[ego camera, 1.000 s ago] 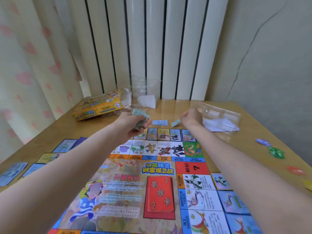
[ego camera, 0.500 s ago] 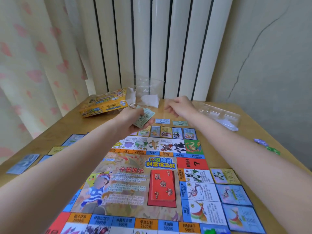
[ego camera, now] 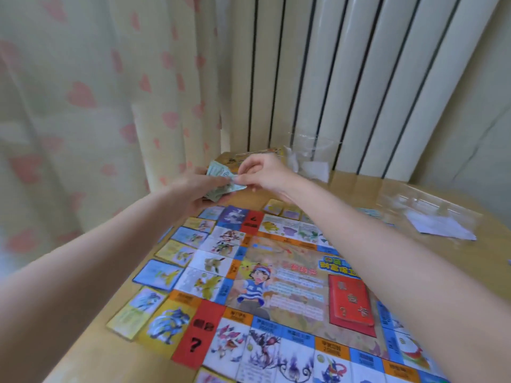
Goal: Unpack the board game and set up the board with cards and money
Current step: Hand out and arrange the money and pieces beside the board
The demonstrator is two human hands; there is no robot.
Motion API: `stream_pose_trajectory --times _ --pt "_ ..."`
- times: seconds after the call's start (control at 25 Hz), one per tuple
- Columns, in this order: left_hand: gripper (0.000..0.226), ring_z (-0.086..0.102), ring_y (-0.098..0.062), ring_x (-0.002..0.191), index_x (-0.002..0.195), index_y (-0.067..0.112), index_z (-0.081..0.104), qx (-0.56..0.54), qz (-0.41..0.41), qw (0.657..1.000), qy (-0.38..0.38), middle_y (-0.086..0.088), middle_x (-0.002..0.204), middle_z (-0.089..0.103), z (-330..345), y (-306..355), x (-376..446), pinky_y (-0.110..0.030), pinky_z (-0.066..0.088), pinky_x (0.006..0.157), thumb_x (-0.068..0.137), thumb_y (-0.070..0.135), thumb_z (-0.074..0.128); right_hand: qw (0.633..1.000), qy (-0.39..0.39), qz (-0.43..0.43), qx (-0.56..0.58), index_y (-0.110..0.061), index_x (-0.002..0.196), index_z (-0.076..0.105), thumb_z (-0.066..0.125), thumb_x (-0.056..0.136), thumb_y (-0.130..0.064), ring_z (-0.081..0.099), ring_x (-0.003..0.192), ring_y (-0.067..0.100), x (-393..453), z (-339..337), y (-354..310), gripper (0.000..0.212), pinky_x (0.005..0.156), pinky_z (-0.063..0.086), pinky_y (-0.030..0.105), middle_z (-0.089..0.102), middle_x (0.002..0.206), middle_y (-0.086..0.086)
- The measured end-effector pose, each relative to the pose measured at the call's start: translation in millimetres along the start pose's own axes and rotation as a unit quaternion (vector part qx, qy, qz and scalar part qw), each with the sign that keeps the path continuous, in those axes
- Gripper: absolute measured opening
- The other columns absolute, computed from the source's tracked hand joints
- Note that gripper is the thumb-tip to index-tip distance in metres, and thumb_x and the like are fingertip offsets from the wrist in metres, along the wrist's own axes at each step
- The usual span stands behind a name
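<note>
The colourful game board (ego camera: 293,283) lies flat on the wooden table (ego camera: 367,186). A red card stack (ego camera: 350,302) sits on its middle. Blue and yellow property cards (ego camera: 159,273) line the board's left edge. My left hand (ego camera: 193,193) grips a stack of green paper money (ego camera: 219,178) above the board's far left corner. My right hand (ego camera: 262,172) pinches the top note of that stack at its right end. The yellow game box (ego camera: 249,158) lies behind both hands, mostly hidden.
A clear plastic tray (ego camera: 431,208) with a white sheet (ego camera: 439,226) lies at the right. A clear bag (ego camera: 313,154) with white paper stands at the back by the radiator (ego camera: 359,78). A heart-print curtain (ego camera: 83,106) hangs on the left.
The view swung left. My right hand came across from the far side of the table to the money stack in my left hand and now pinches a note.
</note>
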State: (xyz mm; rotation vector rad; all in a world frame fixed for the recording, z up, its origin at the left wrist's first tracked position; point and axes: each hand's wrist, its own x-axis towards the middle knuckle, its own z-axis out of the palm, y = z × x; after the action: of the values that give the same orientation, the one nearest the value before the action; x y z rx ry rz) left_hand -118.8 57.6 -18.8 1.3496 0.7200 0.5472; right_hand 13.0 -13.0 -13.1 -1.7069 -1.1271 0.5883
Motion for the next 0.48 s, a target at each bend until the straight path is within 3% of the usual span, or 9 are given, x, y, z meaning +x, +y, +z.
stream_pose_trajectory --times 0.04,0.16,0.36,0.48 --pt "0.003 0.063 -0.011 0.049 0.094 0.003 0.055 -0.013 0.003 0.999 0.036 -0.009 0.073 0.063 -17 -1 1 -0.015 0.048 0.039 0.092 0.005 0.053 1.000 0.008 0.008 0.003 -0.012 0.072 0.054 0.074 0.075 -0.004 0.047 0.051 0.013 11 15 0 0.022 0.042 0.040 0.015 0.058 0.066 0.007" --pt "0.011 0.058 -0.003 0.038 0.084 0.008 0.055 -0.010 0.017 0.993 0.116 0.000 0.050 0.065 -72 -8 10 -0.012 0.044 0.037 0.094 0.011 0.052 0.999 0.017 0.039 -0.007 -0.012 0.072 0.054 0.075 0.074 -0.004 0.048 0.051 0.014 38 53 6 0.023 0.047 0.042 0.019 0.059 0.067 0.007" --pt "0.013 0.056 -0.005 0.044 0.086 0.007 0.060 0.034 -0.025 0.990 0.132 0.003 0.053 0.067 -127 -34 13 -0.014 0.046 0.042 0.093 0.015 0.053 0.997 -0.042 0.033 -0.054 -0.009 0.080 0.059 0.073 0.076 -0.003 0.053 0.058 0.012 70 102 18 0.016 0.050 0.042 0.019 0.059 0.072 0.004" --pt "0.015 0.054 -0.006 0.042 0.089 0.006 0.059 0.022 -0.043 0.992 0.121 0.000 0.054 0.066 -131 -46 16 -0.014 0.044 0.040 0.096 0.016 0.050 0.975 -0.090 -0.011 -0.202 -0.004 0.096 0.063 0.068 0.080 -0.005 0.053 0.073 0.014 84 118 23 0.017 0.052 0.040 0.016 0.056 0.082 0.003"
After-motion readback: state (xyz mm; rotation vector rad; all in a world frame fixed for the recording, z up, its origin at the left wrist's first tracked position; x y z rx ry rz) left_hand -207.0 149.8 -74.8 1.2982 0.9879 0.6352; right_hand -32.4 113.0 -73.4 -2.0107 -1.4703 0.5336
